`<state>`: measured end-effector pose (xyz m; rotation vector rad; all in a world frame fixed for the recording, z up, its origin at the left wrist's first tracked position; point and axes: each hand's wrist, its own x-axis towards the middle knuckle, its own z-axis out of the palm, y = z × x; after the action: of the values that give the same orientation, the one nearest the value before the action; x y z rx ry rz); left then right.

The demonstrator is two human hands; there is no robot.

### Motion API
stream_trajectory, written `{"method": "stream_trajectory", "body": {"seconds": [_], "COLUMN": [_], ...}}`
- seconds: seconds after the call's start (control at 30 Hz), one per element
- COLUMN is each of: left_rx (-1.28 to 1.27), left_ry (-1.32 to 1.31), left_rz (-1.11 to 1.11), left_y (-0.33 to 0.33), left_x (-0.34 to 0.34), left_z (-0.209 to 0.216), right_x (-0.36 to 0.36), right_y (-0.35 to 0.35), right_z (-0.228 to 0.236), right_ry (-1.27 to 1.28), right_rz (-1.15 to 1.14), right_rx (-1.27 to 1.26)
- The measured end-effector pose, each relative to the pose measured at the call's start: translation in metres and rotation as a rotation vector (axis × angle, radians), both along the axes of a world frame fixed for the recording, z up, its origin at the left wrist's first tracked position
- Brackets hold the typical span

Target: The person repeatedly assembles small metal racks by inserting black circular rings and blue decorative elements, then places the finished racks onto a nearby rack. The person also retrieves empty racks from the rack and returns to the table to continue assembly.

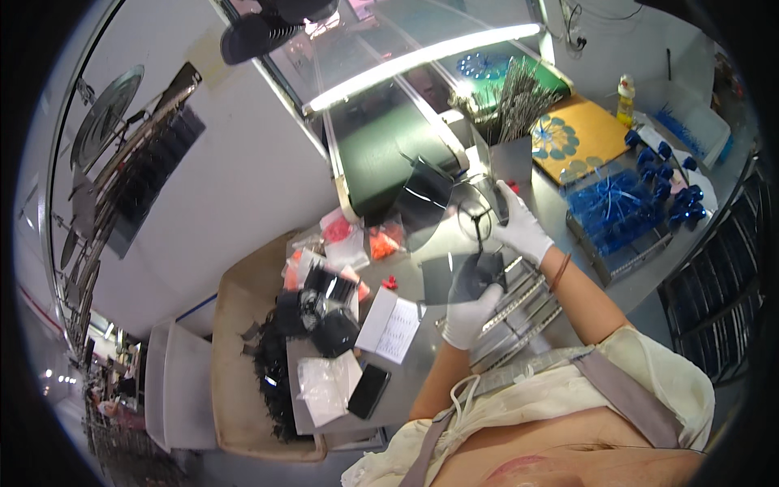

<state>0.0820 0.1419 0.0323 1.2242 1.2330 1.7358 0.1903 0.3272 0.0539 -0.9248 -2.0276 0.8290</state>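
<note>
My left hand (471, 318), in a white glove, closes on a dark see-through plastic piece (441, 277); part of the piece is hidden by the fingers. In a matching glove, my right hand (523, 230) is closed around the edge of a dark, smooth piece (497, 201), whose kind I cannot make out. Between the hands shows a thin black ring with spokes (477, 219). Beyond it, a curved dark plastic sheet (428, 188) leans at the end of the green conveyor belt (389, 142).
Stacked black parts (333, 333), paper sheets (392, 325) and a phone (369, 390) lie left, beside a large tan bin (235, 325). A metal box (511, 161) of wire pieces stands ahead. Blue plastic parts (608, 199) and a yellow board (580, 134) are right.
</note>
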Motion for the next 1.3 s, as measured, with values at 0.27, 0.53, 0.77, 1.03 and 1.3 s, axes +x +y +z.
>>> {"method": "stream_trajectory", "body": {"seconds": [0.27,0.53,0.77,1.03,1.3], "left_rx": [0.145,0.641,0.519,0.409,0.392], "left_ry": [1.082,-0.148,-0.433,-0.4,-0.417], "left_rz": [0.718,0.779,0.796,0.779,0.752], "left_y": [-0.034,-0.105,-0.14,-0.152,-0.168], "left_x": [-0.039,-0.052,-0.052,-0.048,-0.049], "left_z": [0.007,0.017,0.006,0.002,0.003], "right_x": [-0.028,0.021,0.014,0.01,0.011], "right_y": [-0.127,-0.119,-0.16,-0.159,-0.166], "right_z": [-0.017,-0.064,-0.139,-0.098,-0.115], "right_ry": [-0.426,-0.384,-0.349,-0.371,-0.322], "right_rz": [0.445,0.513,0.418,0.432,0.377], "right_rx": [0.413,-0.374,-0.792,-0.607,-0.912]}}
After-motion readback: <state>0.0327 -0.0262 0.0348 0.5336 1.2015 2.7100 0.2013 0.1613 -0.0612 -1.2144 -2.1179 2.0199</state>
